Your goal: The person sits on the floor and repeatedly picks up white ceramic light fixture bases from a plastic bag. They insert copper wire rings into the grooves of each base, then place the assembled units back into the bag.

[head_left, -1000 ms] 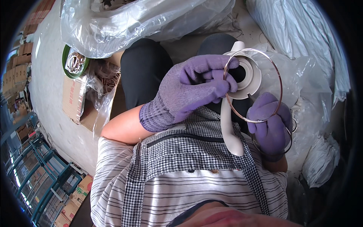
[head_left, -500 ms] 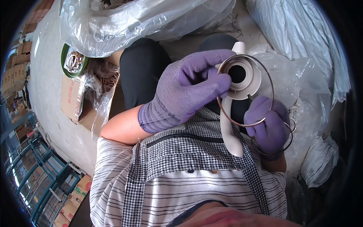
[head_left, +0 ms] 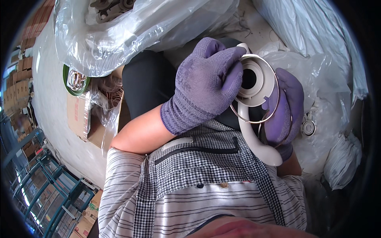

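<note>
In my purple-gloved left hand (head_left: 208, 79), thumb and forefinger are pinched at the rim of an off-white plastic part. This part (head_left: 262, 146) has a round stepped collar with a dark central hole and a long curved handle pointing toward me. A thin metal ring (head_left: 274, 113) loops around the collar; its lower side stands away from the plastic. My right hand (head_left: 283, 107), also gloved, is curled beside the collar's right edge. A second thin ring (head_left: 291, 127) hangs across the right palm, partly hidden by the fingers.
To the left, an open cardboard box (head_left: 77, 111) holds plastic film and copper-coloured rings, with more rings in a green round container (head_left: 65, 81). A clear bag (head_left: 154, 23) of parts lies ahead. Another round part (head_left: 308, 127) rests on plastic sheeting at right.
My left hand has turned palm-down and moved slightly up over the collar's rim. My right hand has risen along the ring's right side. The handle's end has swung right.
</note>
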`<state>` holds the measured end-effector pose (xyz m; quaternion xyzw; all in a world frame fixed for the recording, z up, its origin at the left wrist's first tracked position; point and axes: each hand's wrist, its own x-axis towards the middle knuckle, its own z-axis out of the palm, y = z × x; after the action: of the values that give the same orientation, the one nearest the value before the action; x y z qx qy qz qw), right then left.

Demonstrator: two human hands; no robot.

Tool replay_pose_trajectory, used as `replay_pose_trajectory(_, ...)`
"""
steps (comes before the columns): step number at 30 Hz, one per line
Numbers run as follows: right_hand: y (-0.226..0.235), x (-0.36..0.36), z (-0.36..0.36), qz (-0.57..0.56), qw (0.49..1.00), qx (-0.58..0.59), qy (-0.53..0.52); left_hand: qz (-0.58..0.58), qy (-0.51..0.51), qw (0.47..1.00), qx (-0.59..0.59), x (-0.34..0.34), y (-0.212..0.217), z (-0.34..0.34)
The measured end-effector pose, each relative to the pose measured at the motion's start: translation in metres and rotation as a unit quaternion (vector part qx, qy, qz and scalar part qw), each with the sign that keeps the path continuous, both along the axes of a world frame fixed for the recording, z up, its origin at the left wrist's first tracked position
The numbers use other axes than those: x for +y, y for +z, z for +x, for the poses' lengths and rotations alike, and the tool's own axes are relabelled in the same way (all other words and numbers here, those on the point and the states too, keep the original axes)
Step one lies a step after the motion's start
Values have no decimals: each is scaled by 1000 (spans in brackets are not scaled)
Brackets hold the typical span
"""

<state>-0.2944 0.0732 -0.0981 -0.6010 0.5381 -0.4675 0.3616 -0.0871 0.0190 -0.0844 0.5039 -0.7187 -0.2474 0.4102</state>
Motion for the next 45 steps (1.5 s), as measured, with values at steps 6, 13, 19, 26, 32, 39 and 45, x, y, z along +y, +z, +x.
replay_pose_trajectory(6, 26, -16, 10, 95, 994, -45, 2, 45, 8, 999, 3, 8, 5, -2)
replay_pose_trajectory(13, 21, -10, 11, 120, 990, -62, 43, 30, 1, 999, -43, 18, 4, 6)
replay_pose_trajectory(19, 11, -8, 12, -8, 995, 96, 39, 21, -76, 997, 11, 18, -12, 21)
replay_pose_trajectory(26, -7, -4, 3, -94, 987, 110, 67, 91, -220, 970, 50, -1, -6, 43)
replay_pose_trajectory(32, -13, -8, -7, -89, 987, 92, 97, 90, -301, 945, 89, -25, -16, 53)
replay_pose_trajectory(39, -20, -11, -13, -113, 981, 114, 104, 152, -340, 911, 178, -34, -33, 54)
replay_pose_trajectory(45, -12, -15, -11, -88, 985, 102, 108, 79, -237, 965, 81, -24, -22, 44)
